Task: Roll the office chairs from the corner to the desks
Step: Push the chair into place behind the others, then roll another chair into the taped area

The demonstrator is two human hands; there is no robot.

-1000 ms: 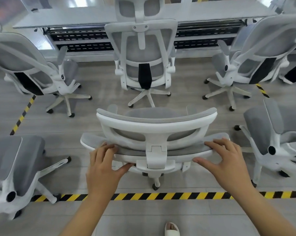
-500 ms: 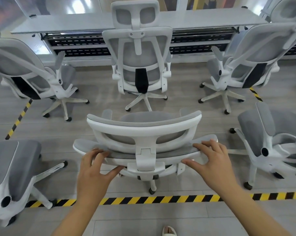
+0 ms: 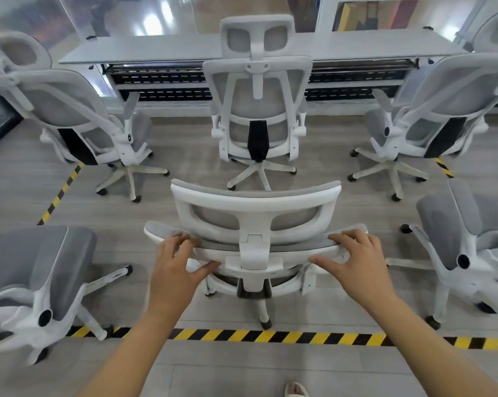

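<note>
A white-framed office chair with grey mesh (image 3: 253, 209) stands right in front of me, its back toward me, just beyond the yellow-black floor tape (image 3: 270, 336). My left hand (image 3: 176, 267) grips the left part of the backrest's top edge, fingers over it and thumb underneath. My right hand (image 3: 359, 262) holds the right part the same way. The long grey desk (image 3: 156, 50) runs across the far side of the room.
Three matching chairs stand ahead by the desk: left (image 3: 70, 110), centre (image 3: 256, 90), right (image 3: 442, 98). Two more flank me, near left (image 3: 41, 267) and near right (image 3: 465, 224). Bare floor lies between my chair and the centre one. My foot (image 3: 296, 389) shows at the bottom.
My view has lifted a little, so more of the desk and the wall behind it shows. Both hands keep their hold on the backrest; the chair has hardly shifted relative to the tape.
</note>
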